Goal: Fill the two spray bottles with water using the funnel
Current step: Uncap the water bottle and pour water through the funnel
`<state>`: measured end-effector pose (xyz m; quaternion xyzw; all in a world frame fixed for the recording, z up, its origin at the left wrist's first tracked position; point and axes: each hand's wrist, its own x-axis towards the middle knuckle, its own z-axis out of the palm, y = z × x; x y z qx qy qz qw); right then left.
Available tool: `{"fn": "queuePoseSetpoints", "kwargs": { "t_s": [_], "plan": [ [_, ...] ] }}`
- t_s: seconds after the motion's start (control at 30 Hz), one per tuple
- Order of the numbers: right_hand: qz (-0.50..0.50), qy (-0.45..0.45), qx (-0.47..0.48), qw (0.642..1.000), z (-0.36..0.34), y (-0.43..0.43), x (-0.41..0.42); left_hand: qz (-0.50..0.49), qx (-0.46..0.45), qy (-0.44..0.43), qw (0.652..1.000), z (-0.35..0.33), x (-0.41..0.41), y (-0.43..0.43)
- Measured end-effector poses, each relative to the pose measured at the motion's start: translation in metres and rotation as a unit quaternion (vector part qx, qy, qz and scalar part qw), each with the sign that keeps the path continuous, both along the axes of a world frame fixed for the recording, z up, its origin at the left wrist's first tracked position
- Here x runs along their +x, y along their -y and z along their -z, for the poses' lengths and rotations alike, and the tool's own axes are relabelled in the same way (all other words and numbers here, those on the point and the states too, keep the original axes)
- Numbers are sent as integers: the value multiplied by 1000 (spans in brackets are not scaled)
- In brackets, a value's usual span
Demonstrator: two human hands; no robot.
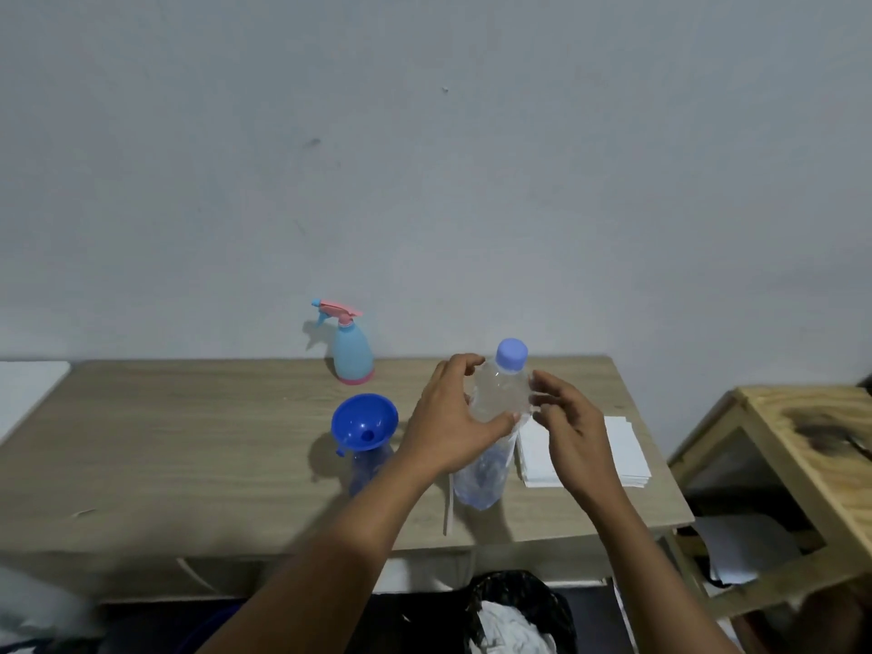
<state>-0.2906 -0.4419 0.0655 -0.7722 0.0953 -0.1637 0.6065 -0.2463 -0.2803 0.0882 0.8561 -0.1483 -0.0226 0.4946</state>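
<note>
A clear water bottle (495, 403) with a lilac cap stands upright on the wooden table (212, 431). My left hand (448, 422) is wrapped around its upper body. My right hand (561, 427) hovers just right of the bottle's shoulder, fingers curled and apart, holding nothing. Left of the bottle, a blue funnel (364, 421) sits in the neck of a clear blue spray bottle (365, 469) that has no spray head on. A light blue spray bottle (351, 349) with a pink trigger head stands at the table's back edge.
A stack of white paper napkins (623, 446) lies right of the bottle, partly behind my right hand. A thin white tube (448, 507) lies near the table's front edge. A wooden shelf (797, 464) stands to the right, and a black bin (519, 616) sits below the table.
</note>
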Motion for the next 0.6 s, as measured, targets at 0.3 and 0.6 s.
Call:
{"fn": "queuePoseSetpoints", "kwargs": {
  "t_s": [0.3, 0.6],
  "plan": [
    [61, 72, -4, 996, -40, -34, 33, -2, -17, 9, 1000, 8, 5, 1],
    [-60, 73, 2, 996, -33, -21, 32, 1, -21, 3, 1000, 12, 9, 0]
  ]
}}
